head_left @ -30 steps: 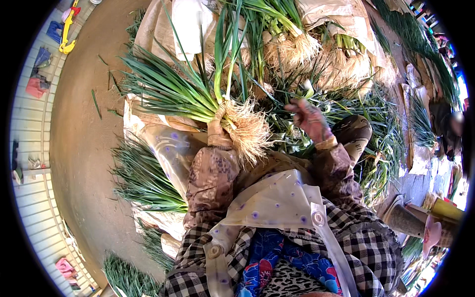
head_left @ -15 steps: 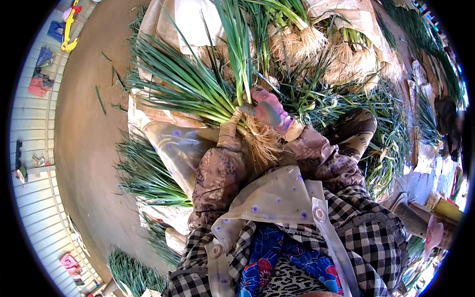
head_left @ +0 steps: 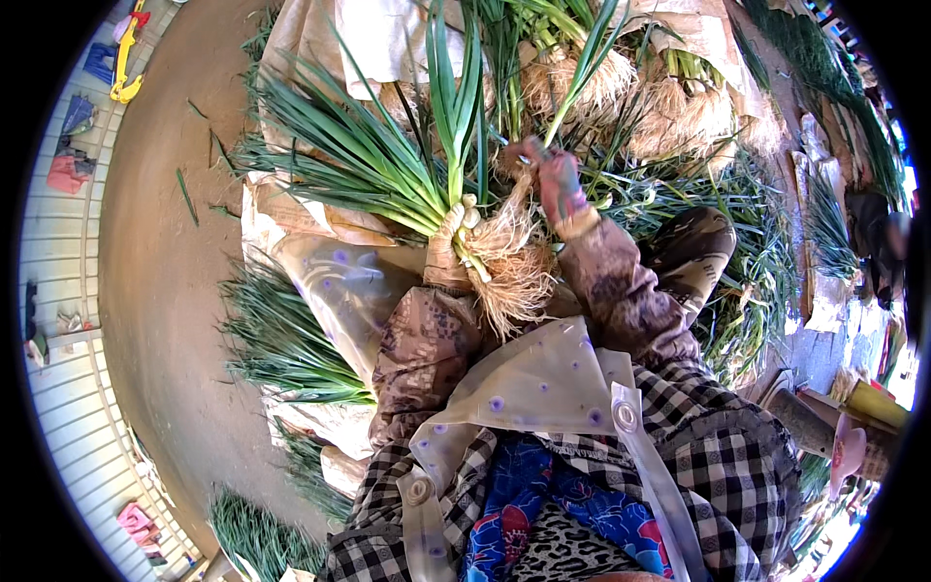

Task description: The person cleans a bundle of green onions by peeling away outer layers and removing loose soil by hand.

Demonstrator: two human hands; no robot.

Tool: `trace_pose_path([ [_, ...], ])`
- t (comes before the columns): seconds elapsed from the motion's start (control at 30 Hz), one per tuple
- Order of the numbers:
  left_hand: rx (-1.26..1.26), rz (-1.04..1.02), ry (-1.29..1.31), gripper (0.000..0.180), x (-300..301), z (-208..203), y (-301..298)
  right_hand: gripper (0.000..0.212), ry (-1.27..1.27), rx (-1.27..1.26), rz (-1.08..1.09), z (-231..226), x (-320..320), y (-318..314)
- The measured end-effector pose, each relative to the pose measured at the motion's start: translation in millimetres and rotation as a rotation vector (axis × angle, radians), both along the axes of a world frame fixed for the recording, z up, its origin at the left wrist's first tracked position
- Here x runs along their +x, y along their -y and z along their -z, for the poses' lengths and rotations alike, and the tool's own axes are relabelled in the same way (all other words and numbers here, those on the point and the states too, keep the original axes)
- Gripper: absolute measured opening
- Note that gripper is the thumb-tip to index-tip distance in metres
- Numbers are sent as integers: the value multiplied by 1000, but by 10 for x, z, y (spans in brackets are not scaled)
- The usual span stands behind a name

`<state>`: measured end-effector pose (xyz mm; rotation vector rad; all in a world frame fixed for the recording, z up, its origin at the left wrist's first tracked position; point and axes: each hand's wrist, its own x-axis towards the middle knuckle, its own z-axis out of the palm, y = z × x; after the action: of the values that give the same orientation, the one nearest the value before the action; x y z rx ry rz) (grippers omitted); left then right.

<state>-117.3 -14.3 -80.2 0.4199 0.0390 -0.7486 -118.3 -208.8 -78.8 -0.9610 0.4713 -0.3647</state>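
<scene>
Left hand [head_left: 446,244] wraps the leafy bundle [head_left: 383,199] just above its roots [head_left: 509,267], before the plastic apron [head_left: 519,393]; right hand [head_left: 559,184] pinches a single stalk [head_left: 570,102]; likely light, bendy, easily bruised, best gripped low

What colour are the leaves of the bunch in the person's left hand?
The leaves are green, paler near the base: clearest in the head view.

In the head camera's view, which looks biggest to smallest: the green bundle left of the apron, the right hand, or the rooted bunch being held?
1. Rooted bunch, in the left hand
2. Green bundle
3. Right hand

Nearness may mislead about true size.
</scene>
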Motion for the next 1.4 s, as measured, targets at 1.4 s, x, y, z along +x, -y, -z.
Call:
trace_pose_path([
  [1.4, 661, -38, 0, 24, 380, 151, 445, 18, 59, -56, -66, -783, -1283, 67],
])
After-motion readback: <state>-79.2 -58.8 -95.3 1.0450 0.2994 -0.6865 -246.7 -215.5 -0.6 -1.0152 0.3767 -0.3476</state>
